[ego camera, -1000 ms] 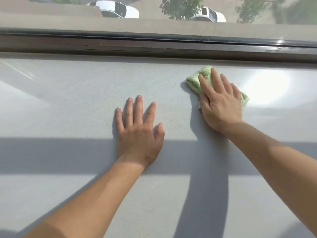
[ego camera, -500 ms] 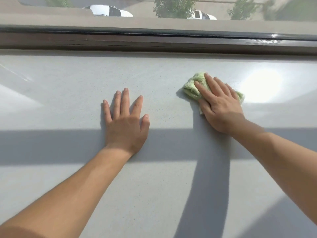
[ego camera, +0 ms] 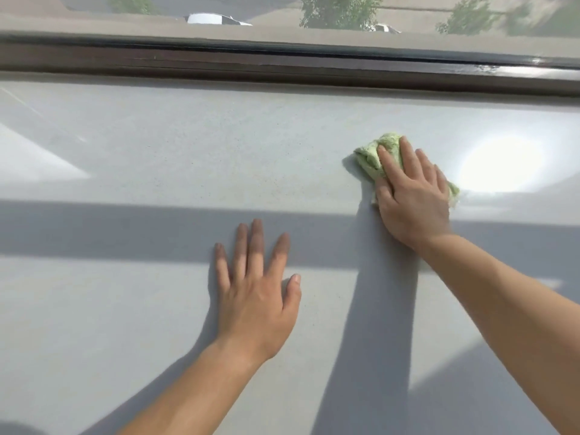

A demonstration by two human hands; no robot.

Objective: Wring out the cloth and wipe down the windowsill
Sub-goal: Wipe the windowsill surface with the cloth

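My left hand lies flat, palm down, on the pale grey windowsill, nearer to me than the other hand. Its forearm comes up from the lower left corner at a slant. The fingers are straight and spread a little, holding nothing, with the thumb angled off to the right. Their tips reach into a dark band of shadow that runs across the sill, while the back of the hand sits in sunlight.

To the right and farther from me, my right hand presses down on the cloth. That arm enters from the right edge and stretches diagonally up and to the left, nearly straight. Its fingers lie close together and flat on top of the cloth, pressing rather than pinching it.

The cloth is light green and bunched, lying on the sill under my right palm. A crumpled part sticks out past the fingertips on the left, and a small corner shows at the right of the hand. Just right of it a bright patch of glare sits on the sill. Along the far edge runs the dark window frame.
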